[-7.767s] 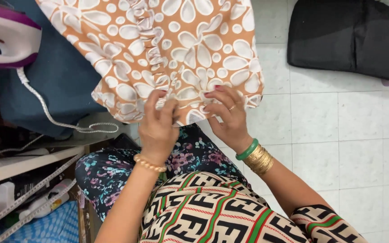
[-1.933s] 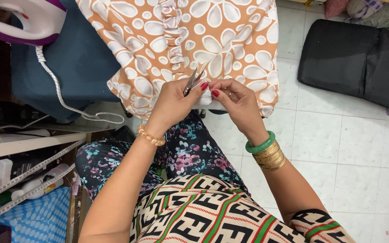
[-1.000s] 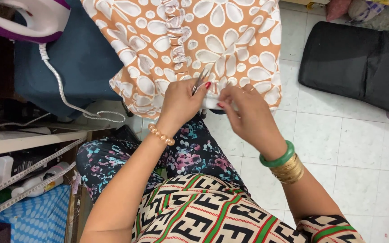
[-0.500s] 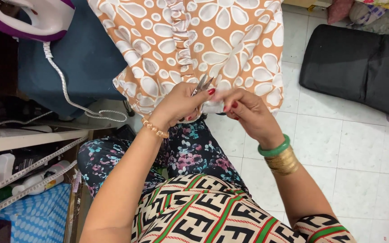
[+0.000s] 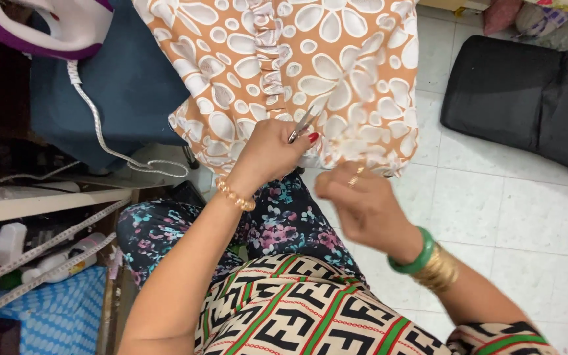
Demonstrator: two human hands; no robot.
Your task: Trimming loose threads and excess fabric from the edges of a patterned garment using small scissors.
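An orange cloth [image 5: 350,59] printed with white flowers, with a ruffled strip down its middle, hangs off a blue padded board [image 5: 126,85] in front of me. My left hand [image 5: 267,158] is at the cloth's lower hem and holds small metal snips [image 5: 302,125], whose tips point up into the fabric. My right hand [image 5: 363,204] is a little below the hem, apart from the cloth and blurred, its fingers curled under. I cannot see whether anything is pinched in them. It wears a ring, a green bangle and gold bangles.
A white and purple iron [image 5: 47,26] rests on the board's left end, its cord [image 5: 100,131] trailing down. A black cushion [image 5: 527,98] lies on the white tiled floor [image 5: 514,217] at right. At lower left are measuring tapes [image 5: 41,253], bottles and a blue patterned cloth [image 5: 60,315].
My right hand has pulled back from the hem toward my lap. My left hand with the snips has stayed at the hem, tips still against the fabric.
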